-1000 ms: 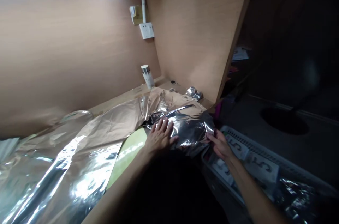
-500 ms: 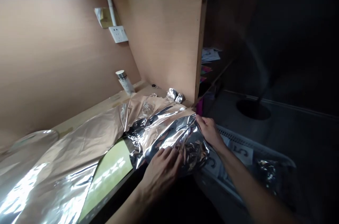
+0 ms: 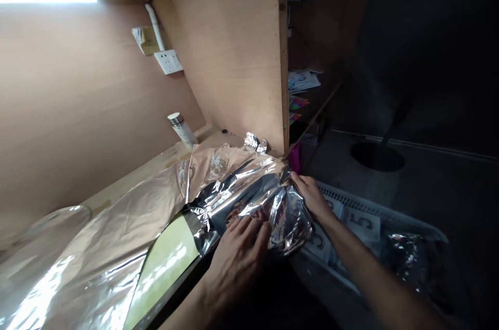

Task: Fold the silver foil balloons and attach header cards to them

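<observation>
Left hand: your left hand [image 3: 238,262] lies on the near side of the foil bundle [image 3: 286,215], its fingers slightly spread and pressing into the creases, with no clear pinch.

Right hand: your right hand [image 3: 309,197] curls around the far end of the bundle, pinching the gathered foil between thumb and fingers.

Bundle position: you hold it at the right end of the surface [image 3: 128,187], between the pale green board [image 3: 163,267] and a white plastic crate [image 3: 374,210], just above the crate's rim.

Done so far: this end of the aluminium foil sheet [image 3: 113,252] is folded over on itself into a loose, heavily creased mass. Its outer layers are crumpled, not smoothed tight.

Left as it lies: the rest of the sheet stays unfolded, spreading left across the surface and joined to the bundle. Its long length is not gathered in.

Hidden: your hands and the foil layers block the inside, so you cannot tell whether anything is wrapped in there.

Nearby: a crumpled foil piece [image 3: 252,142] sits by the wooden partition [image 3: 230,49]. A white bottle with a metal cap [image 3: 181,130] stands against the wall, and more crumpled foil [image 3: 405,252] lies in the crate beside cards printed with a 5 [image 3: 363,226].
</observation>
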A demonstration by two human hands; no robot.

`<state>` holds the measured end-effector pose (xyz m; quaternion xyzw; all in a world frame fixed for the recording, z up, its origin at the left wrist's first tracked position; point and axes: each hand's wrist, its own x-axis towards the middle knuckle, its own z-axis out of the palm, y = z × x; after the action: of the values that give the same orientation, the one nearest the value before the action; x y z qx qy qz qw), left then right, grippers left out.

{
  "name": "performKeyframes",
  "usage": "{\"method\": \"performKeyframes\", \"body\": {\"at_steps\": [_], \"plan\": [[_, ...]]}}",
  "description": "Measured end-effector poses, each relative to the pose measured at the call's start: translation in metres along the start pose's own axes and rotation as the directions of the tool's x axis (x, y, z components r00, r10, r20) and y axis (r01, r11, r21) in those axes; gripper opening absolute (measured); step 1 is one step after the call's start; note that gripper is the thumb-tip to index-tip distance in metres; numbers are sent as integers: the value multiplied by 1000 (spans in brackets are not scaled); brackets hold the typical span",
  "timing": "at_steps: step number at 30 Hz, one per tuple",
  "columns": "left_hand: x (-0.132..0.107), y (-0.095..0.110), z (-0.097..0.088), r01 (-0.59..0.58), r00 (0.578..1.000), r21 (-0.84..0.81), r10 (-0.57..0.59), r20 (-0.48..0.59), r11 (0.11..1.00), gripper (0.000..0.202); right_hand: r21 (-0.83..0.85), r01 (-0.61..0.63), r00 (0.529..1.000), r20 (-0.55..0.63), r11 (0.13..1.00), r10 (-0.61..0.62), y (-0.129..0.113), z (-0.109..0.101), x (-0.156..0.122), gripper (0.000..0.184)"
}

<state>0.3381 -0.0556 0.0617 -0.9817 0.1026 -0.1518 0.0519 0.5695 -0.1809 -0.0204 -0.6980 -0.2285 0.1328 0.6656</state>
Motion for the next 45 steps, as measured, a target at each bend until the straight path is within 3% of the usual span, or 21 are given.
{"method": "performKeyframes", "body": {"at_steps": [5, 9, 12, 14, 15, 17, 20, 22, 25, 28, 32, 34, 36, 37, 40, 42, 44, 45], "plan": [[-1, 17, 24, 24, 999, 146, -17, -47, 989, 38, 76, -51, 999, 17, 996, 50, 6, 2, 1, 56], [-4, 10, 34, 16, 994, 152, 0, -105, 988, 33, 63, -78, 997, -11, 995, 79, 10, 5, 2, 57], [1, 2, 15, -7, 996, -84, 0, -85, 996, 28, 14, -52, 999, -4, 999, 52, 14, 1, 4, 59], [10, -5, -2, 161, 985, -349, -172, 1, 923, 25, -45, -29, 1000, -6, 999, 28, 15, -6, 5, 59], [16, -10, -9, 292, 952, -473, -301, 58, 831, 24, -90, -17, 999, -31, 996, 15, 13, -9, 5, 58], [29, -31, -19, 488, 830, -670, -535, 157, 559, 29, -205, 35, 986, -150, 978, -67, 4, -16, 5, 55], [44, -92, -24, 484, 668, -856, -709, 228, 182, 38, -447, 221, 873, -306, 867, -380, -27, -18, 3, 50], [47, -143, -26, 471, 567, -882, -769, 297, 6, 38, -554, 386, 797, -202, 737, -569, -53, -9, 4, 48], [41, -213, -28, 540, 471, -838, -796, 380, -81, 32, -546, 629, 738, 194, 554, -646, -83, 24, 14, 48], [29, -257, -25, 659, 378, -747, -820, 430, -88, 27, -505, 775, 629, 566, 380, -532, -87, 69, 40, 61], [15, -282, -13, 818, 234, -573, -880, 413, -51, 24, -486, 840, 541, 780, 240, -314, -68, 115, 83, 82], [15, -287, -8, 865, 196, -502, -917, 347, -5, 24, -486, 848, 529, 802, 209, -279, -62, 128, 97, 76], [20, -284, -6, 883, 205, -464, -950, 236, 75, 22, -487, 852, 524, 804, 194, -280, -63, 135, 104, 54], [24, -278, -6, 880, 231, -457, -958, 173, 129, 22, -490, 852, 523, 808, 186, -271, -64, 138, 106, 44], [35, -242, 1, 836, 369, -453, -928, 48, 309, 26, -509, 848, 530, 825, 147, -198, -69, 145, 108, 31], [38, -207, 12, 793, 468, -475, -881, 72, 382, 29, -511, 854, 521, 836, 104, -170, -72, 148, 110, 29], [37, -175, 25, 707, 519, -623, -844, 137, 334, 33, -494, 868, 491, 842, 48, -223, -77, 151, 110, 29], [36, -165, 31, 638, 506, -731, -848, 161, 242, 30, -486, 874, 469, 837, 10, -283, -82, 152, 110, 30]]}}
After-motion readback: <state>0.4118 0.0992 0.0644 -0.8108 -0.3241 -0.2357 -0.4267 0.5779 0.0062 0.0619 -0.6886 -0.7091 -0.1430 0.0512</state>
